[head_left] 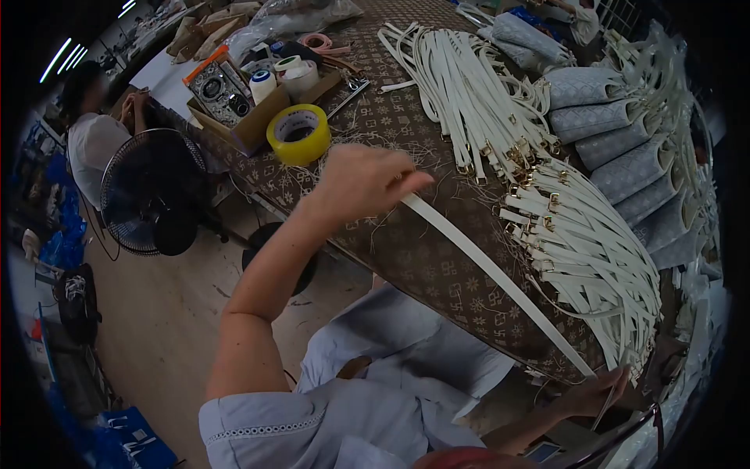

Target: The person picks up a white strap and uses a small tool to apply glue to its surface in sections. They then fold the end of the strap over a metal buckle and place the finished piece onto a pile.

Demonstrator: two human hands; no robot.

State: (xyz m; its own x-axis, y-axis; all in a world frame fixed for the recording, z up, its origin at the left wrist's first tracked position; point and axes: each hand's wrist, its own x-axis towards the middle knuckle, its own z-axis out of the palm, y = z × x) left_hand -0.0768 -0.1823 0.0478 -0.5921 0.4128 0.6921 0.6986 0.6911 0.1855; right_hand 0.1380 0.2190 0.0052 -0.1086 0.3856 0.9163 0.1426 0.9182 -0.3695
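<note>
A person draws a white strap across a brown patterned worktop, the fingers of the left hand closed on its upper end and those of the right hand closed around its lower end at the worktop's near edge. Beside the strap lie two heaps of white straps with gold-colored buckles, an upper heap and a lower heap, with grey quilted pieces at their right. Just beyond the left hand sits a roll of yellow tape, next to an open box holding spools. Loose threads litter the surface. At left, a black fan stands near a seated co-worker in a light top.
</note>
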